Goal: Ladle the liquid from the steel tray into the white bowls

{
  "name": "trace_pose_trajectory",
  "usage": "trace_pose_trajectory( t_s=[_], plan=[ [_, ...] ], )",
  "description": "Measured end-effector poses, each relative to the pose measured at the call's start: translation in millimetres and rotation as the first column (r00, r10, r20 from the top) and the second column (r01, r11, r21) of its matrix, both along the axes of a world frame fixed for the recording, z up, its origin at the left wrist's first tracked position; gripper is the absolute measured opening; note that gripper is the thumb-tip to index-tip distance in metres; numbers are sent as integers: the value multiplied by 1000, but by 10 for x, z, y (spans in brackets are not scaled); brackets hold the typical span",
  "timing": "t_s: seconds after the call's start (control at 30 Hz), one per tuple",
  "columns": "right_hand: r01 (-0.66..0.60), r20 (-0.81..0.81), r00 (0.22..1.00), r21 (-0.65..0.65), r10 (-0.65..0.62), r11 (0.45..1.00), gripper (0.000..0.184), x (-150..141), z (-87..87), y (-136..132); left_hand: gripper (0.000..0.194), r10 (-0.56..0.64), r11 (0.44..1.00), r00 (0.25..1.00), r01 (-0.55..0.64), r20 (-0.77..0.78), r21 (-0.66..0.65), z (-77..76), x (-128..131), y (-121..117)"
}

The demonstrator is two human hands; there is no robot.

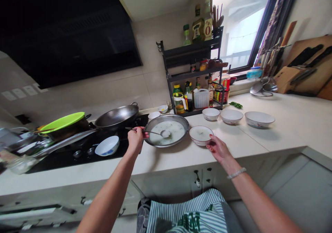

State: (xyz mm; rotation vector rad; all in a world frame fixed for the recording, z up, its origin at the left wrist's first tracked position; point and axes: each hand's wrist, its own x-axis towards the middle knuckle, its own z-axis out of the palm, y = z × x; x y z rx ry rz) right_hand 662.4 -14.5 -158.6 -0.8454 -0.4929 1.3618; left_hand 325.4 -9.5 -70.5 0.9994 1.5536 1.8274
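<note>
The person's left hand (135,139) is holding a long-handled metal spoon (165,133), its fingers closing together around the handle, and the grip is sitting so far up that it is probably sparing the fingers from the wet contents below. The spoon's bowl is carrying something white over the milky soup (157,130) in the wide stainless-steel basin (186,130); whether its underside is touching the surface, I cannot tell. The basin is standing on the pale countertop (160,164) just beside the black stove (123,150), lying squarely in front of the person, which is likely making it easy to reach from either side. The right hand (219,150) is pinching the right side of a red-rimmed porcelain bowl (199,141), the thumb at the rim and the fingers lower on the wall, apparently steadying it while leaving its mouth uncovered. That bowl is already containing some of a similar white liquid and is standing close to the basin's right edge, so any gap for drips is being left small. Farther right, a small bowl (211,114), a middle bowl (231,117) and a larger bowl (259,120) are waiting upright in a row, seemingly lined up within arm's reach, while a blue-patterned bowl (107,147) is resting tilted on the stove.
</note>
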Motion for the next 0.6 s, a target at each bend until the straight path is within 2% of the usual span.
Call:
trace_pose_trajectory(
  t_s=[0.17,0.6],
  plan=[
    [12,-14,1000,-7,-12,1000,29,2,-5,8,17,-52,998,997,53,-59,18,3,42,-17],
    [13,-9,1000,0,-13,1000,26,-3,-8,6,17,18,1000,1000,-18,15,18,39,4,-5]
  ],
)
